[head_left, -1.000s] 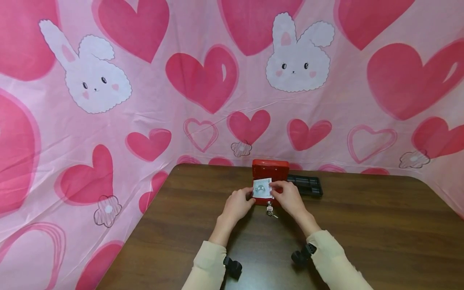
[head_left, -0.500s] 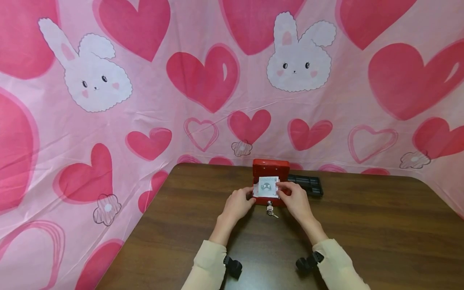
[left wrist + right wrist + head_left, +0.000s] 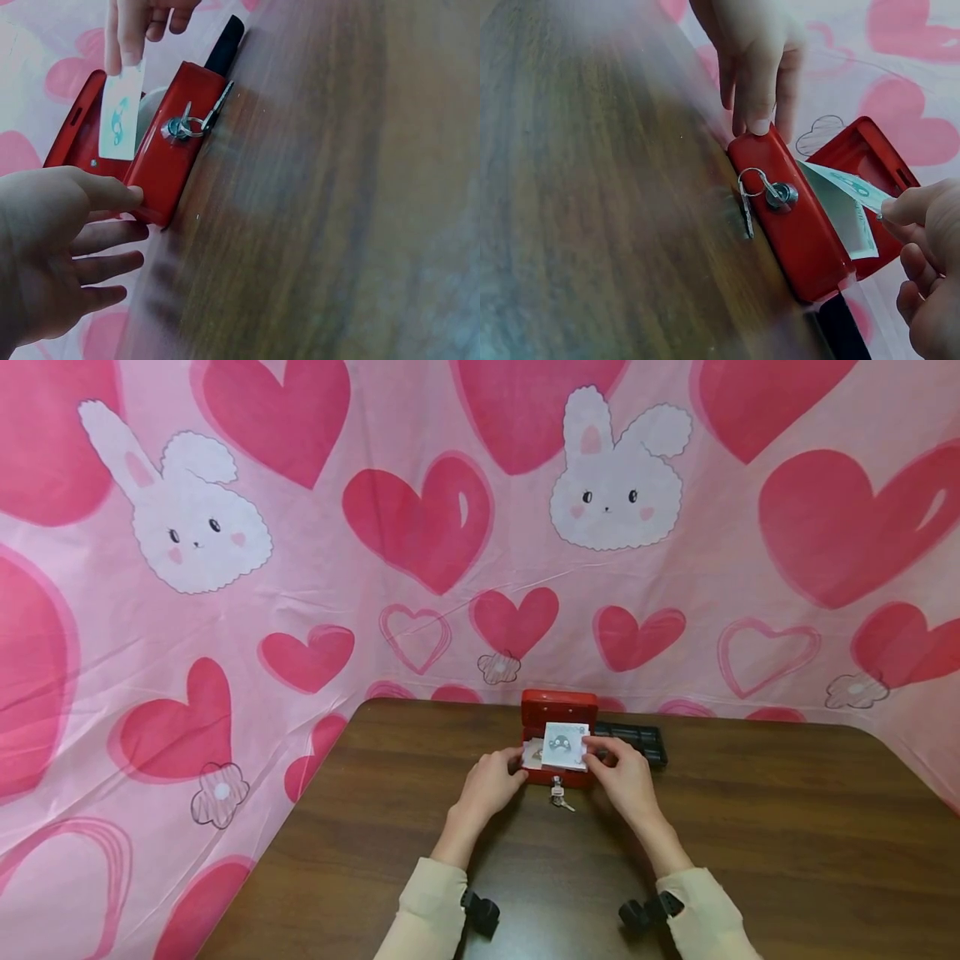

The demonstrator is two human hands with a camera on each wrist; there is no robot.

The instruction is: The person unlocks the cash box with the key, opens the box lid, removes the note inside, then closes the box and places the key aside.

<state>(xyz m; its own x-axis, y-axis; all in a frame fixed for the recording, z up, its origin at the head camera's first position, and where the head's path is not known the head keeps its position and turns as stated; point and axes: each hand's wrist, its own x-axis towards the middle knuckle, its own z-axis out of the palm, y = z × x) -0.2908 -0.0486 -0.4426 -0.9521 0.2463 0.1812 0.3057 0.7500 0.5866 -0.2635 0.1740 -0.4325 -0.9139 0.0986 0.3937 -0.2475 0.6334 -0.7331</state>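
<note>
A small red cash box (image 3: 558,712) (image 3: 166,162) (image 3: 801,229) stands open at the far side of the brown table (image 3: 750,827), keys (image 3: 558,795) (image 3: 196,123) (image 3: 759,193) hanging from its front lock. My left hand (image 3: 492,779) (image 3: 56,247) (image 3: 751,66) rests against the box's left front corner, thumb on top. My right hand (image 3: 624,774) (image 3: 922,262) (image 3: 142,26) pinches a white and green banknote (image 3: 566,746) (image 3: 120,112) (image 3: 849,201) by its right edge, held just over the open box. More paper (image 3: 533,752) lies inside the box.
A black coin tray (image 3: 637,741) (image 3: 838,330) (image 3: 225,43) lies on the table right behind the box. A pink cloth with hearts and rabbits (image 3: 420,527) hangs behind and left of the table.
My right hand has carried the banknote to the right, away from the left hand, which now only touches the box. The box and keys have stayed in place.
</note>
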